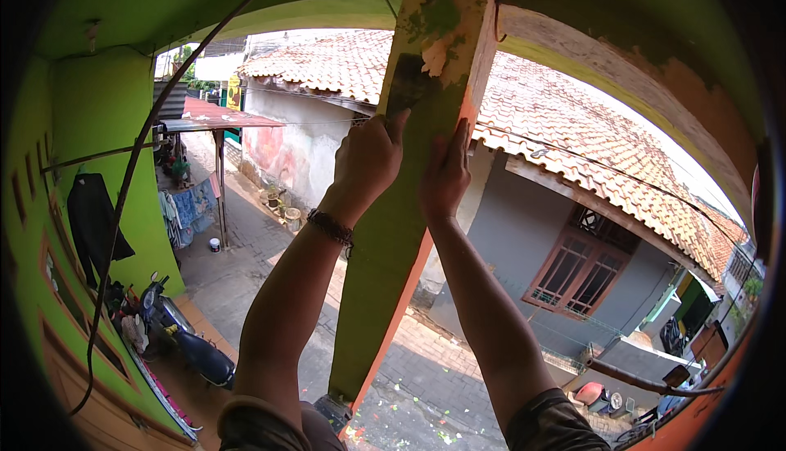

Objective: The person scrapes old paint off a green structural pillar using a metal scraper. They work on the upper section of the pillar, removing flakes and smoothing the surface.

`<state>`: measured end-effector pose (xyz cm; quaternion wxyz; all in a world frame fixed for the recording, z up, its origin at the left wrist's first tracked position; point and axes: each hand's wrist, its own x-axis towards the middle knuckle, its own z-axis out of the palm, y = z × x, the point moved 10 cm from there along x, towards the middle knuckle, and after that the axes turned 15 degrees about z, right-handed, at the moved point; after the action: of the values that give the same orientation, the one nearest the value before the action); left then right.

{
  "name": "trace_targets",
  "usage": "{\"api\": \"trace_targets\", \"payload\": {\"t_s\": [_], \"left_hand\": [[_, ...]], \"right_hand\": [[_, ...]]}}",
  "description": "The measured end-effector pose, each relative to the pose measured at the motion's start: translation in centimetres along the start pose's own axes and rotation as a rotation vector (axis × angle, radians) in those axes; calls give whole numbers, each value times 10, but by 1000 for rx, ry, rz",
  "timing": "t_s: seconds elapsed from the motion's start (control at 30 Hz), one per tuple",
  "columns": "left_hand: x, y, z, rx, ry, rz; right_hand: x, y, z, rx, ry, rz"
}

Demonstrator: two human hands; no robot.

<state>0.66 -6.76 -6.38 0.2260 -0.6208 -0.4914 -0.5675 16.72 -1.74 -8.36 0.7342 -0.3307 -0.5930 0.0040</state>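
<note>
A square concrete pillar (381, 279), painted green with an orange side, stands upright in the middle of the view. Its upper part has peeling paint (435, 57) with cream and tan patches showing. My left hand (368, 150) is closed around the handle end of a dark, wide-bladed scraper (408, 82), whose blade lies against the pillar's green face below the peeled patches. The handle itself is hidden in the fist. My right hand (447, 171) rests flat on the pillar's right edge, fingers pointing up, and holds nothing.
A dark cable (138, 138) hangs down on the left. A parked motorcycle (184, 334) stands on the tiled porch below, near a green wall with a hanging dark jacket (95, 224). Paint flakes litter the paved lane (424, 389). A wooden pole (645, 380) juts out at lower right.
</note>
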Motion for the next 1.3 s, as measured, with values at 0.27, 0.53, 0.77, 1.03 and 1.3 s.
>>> {"api": "trace_targets", "payload": {"t_s": [0.27, 0.53, 0.77, 1.03, 1.3], "left_hand": [[21, -22, 3, -145, -78, 85], [37, -26, -6, -41, -43, 222], [77, -23, -6, 43, -50, 372], [51, -12, -2, -34, -21, 373], [46, -10, -6, -88, -105, 270]], "right_hand": [[0, 4, -1, -3, 3, 11], [-2, 6, 1, -13, 10, 14], [-2, -1, 6, 1, -79, 72], [-1, -2, 1, -2, -55, 4], [-4, -4, 2, -12, -32, -54]]}}
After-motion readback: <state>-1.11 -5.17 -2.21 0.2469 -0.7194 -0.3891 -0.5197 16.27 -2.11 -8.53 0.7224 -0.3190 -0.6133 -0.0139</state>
